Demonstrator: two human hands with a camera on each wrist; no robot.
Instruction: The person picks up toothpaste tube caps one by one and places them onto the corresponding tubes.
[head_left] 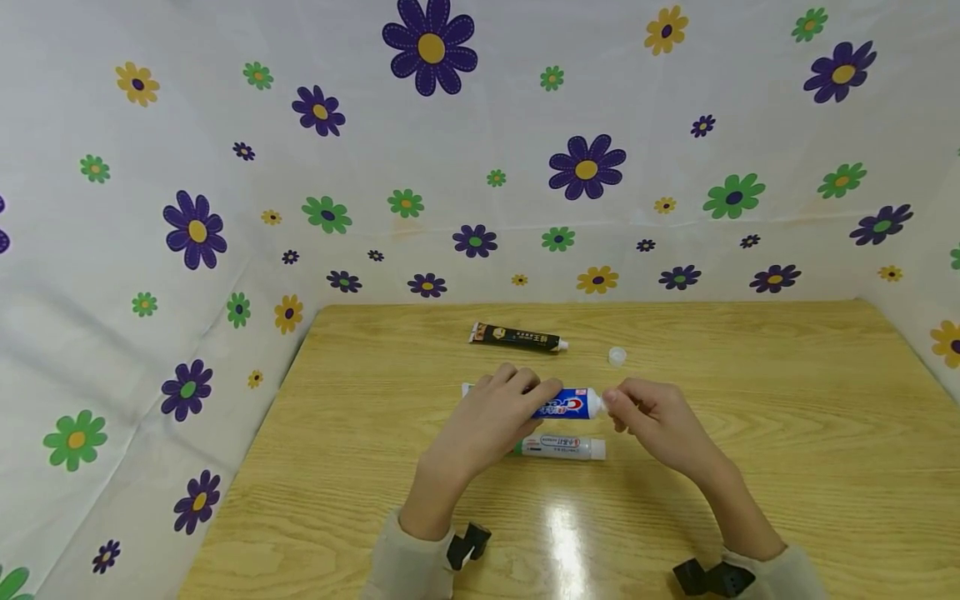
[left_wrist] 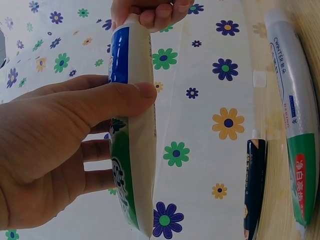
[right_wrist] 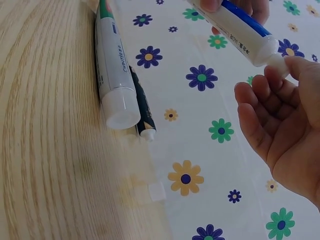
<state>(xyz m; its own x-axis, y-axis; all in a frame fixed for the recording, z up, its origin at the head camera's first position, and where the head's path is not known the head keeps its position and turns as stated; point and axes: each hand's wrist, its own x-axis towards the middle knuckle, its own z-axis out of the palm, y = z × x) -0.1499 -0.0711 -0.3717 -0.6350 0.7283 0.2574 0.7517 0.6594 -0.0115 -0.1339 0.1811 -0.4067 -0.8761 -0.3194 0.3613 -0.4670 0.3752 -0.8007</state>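
My left hand (head_left: 476,421) holds a blue, white and green toothpaste tube (head_left: 567,404) across its middle, with its white end pointing right. In the left wrist view the thumb lies along the pale side of the tube (left_wrist: 141,165), and the fingers are behind it. My right hand (head_left: 663,421) pinches the small white cap (right_wrist: 276,64) at the tube's mouth between thumb and index finger. Its other fingers are curled loosely. Whether the cap is still threaded on the neck I cannot tell.
Nearer the person lies a silver and green toothpaste tube (head_left: 562,447) with a white cap. A black tube (head_left: 517,337) with a narrow white tip lies farther back. To its right is a loose translucent white cap (head_left: 617,357). A flower-patterned cloth (head_left: 510,125) borders the wooden table (head_left: 787,375).
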